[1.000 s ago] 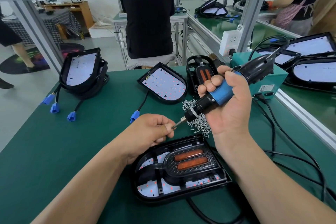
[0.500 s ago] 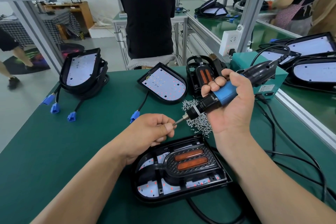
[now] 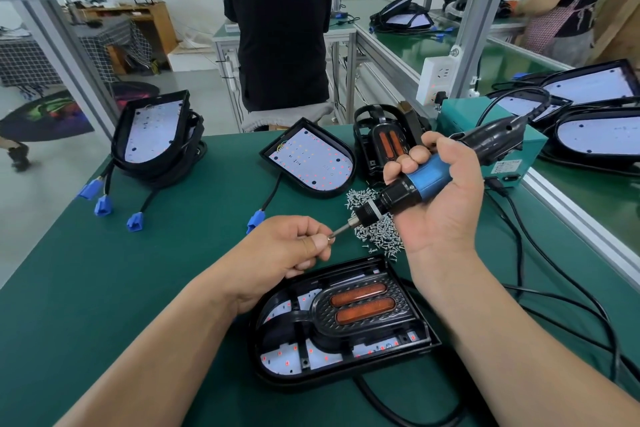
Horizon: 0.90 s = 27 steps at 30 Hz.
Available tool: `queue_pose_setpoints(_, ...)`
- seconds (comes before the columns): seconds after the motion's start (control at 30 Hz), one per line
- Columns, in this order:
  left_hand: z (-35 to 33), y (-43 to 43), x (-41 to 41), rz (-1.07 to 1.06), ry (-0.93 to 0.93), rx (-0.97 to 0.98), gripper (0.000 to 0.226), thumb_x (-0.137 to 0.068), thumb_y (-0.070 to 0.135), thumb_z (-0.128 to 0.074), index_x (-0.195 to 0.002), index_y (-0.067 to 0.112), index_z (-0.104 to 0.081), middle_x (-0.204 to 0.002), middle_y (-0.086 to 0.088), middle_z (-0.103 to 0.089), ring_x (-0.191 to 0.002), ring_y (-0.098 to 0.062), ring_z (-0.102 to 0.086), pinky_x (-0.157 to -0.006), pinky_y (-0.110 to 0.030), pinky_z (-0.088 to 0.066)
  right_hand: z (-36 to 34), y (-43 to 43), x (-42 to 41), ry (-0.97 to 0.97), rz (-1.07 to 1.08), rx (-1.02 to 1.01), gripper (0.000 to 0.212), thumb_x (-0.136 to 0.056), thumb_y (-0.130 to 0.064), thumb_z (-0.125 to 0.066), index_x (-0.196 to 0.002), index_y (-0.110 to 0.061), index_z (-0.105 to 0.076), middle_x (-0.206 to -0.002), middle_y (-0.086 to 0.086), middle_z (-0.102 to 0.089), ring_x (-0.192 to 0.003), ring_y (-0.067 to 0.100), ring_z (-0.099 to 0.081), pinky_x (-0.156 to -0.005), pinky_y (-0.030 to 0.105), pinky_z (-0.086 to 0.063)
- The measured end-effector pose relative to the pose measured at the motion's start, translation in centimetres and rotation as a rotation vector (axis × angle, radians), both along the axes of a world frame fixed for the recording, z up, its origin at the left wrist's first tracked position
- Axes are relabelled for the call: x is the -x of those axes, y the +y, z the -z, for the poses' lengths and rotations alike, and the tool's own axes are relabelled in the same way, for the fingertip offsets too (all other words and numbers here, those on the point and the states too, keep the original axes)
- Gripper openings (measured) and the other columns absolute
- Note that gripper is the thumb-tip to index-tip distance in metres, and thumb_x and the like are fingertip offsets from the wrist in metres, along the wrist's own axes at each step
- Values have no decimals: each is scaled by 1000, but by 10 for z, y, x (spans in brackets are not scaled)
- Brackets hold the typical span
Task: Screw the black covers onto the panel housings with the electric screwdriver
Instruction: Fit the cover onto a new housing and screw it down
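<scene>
My right hand (image 3: 441,215) grips the electric screwdriver (image 3: 428,179); my left hand (image 3: 284,250) pinches a screw (image 3: 327,237) at its tip, above the near black cover (image 3: 323,321).

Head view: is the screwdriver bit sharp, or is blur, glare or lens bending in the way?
Head view: light even and soft, no strong glare on the electric screwdriver; its bit and the left hand are sharp. Head view, top right: a person is smeared by blur. Head view, edges: the frame post leans from wide-angle bending.
</scene>
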<state>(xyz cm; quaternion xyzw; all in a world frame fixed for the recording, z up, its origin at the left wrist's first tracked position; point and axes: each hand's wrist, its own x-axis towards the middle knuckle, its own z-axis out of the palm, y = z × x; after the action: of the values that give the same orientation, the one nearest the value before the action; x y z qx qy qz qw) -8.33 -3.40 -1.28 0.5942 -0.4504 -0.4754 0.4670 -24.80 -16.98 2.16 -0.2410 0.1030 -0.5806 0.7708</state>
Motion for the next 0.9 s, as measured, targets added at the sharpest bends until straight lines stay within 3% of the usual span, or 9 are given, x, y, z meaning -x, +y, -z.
queue_pose_setpoints(0.27, 3, 0, -1, -74, 4, -3, 11, -104, 2, -59, -97, 2, -67, -70, 6, -66, -53, -5, -38, -50, -16, -31, 0, 1, -3, 68, 27, 66, 6, -100, -16, -62, -102, -11, -58, -77, 3, -55, -64, 16, -54, -70, 34, -54)
queue_pose_setpoints(0.53, 4, 0, -2, -127, 71, 26, 11, -104, 0, -60, -97, 2, -68, -81, -5, -68, -56, -8, -39, -49, -18, -34, 8, 3, -4, 73, 108, -68, 23, -102, -25, -70, -111, -12, -54, -78, -1, -58, -67, 15, -57, -76, 35, -57)
queue_pose_setpoints(0.7, 5, 0, 0, -119, 50, 30, 11, -104, 1, -60, -97, 2, -69, -74, 0, -68, -53, -6, -40, -50, -17, -36, 8, 4, -2, 68, 103, -58, 17, -99, -23, -73, -103, -13, -59, -79, 0, -57, -68, 16, -57, -78, 37, -58)
queue_pose_setpoints(0.9, 2, 1, -3, -96, 185, 35, 13, -104, 2, -60, -109, -1, -72, -83, -8, -65, -59, -7, -41, -51, -16, -37, 6, -2, 3, -4, 74, -110, 15, -98, -24, -71, -96, -13, -62, -77, 1, -57, -66, 17, -56, -74, 35, -57)
